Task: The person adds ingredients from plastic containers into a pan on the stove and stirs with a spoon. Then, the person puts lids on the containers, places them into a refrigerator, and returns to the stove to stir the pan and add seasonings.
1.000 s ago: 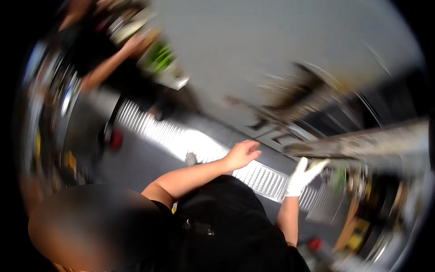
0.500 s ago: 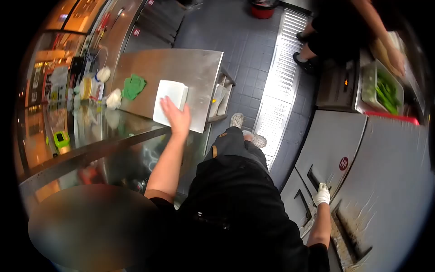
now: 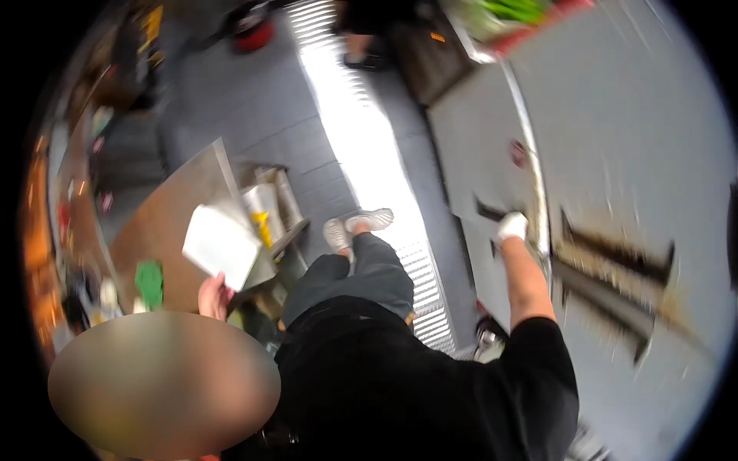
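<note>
My bare left hand (image 3: 214, 296) is at the near corner of a white rectangular box (image 3: 223, 247), its fingers curled against the edge. That box is over the right side of a steel worktable (image 3: 165, 223), beside a crumpled green cloth (image 3: 149, 283). My right hand (image 3: 513, 226), in a white glove, is closed at the dark recessed handle (image 3: 487, 210) of a grey steel cabinet door (image 3: 480, 146). Blur hides the glove's fingertips. A pale strip runs along the door's edge.
Other dark handles (image 3: 615, 250) mark the worn cabinet front on the right. Packets with yellow print (image 3: 261, 223) sit on a shelf under the table. A metal floor grate (image 3: 346, 123) runs down the aisle. Another person's shoe (image 3: 363, 61) and a red bin (image 3: 254, 34) are farther off.
The view has swung right. My left hand has gone from spread over the white box to its near corner. A pale strip has appeared along the cabinet door's edge beside my right hand.
</note>
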Motion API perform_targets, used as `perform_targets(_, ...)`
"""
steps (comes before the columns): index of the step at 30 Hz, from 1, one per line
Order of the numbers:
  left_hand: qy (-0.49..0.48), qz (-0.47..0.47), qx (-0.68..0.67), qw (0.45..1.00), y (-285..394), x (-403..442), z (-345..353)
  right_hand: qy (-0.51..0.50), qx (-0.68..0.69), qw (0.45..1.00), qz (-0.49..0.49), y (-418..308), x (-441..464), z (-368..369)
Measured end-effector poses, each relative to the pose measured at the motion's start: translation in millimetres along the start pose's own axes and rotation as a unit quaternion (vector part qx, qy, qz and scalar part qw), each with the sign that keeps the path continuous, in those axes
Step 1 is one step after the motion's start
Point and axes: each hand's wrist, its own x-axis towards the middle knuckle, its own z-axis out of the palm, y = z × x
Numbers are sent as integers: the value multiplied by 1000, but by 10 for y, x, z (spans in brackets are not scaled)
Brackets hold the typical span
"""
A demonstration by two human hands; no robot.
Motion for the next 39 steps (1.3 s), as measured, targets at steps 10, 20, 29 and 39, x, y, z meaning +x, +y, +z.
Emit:
perform_targets(10, -109, 206, -236, 943, -234, 29, 552, 320, 329, 883, -94, -1649, -782, -1568)
perform_targets(20, -216, 240, -68, 944, 20, -1314, 1009, 371, 561, 647, -360, -1506, -991, -2825)
perform_targets(29, -436, -18, 92, 895, -559, -1405, 2778, -127, 801, 422, -406, -791, -1091, -1192)
perform_targets(39, -612, -27, 228, 757, -1242, -894, 4270, -144, 892, 373, -209, -726, -667, 122)
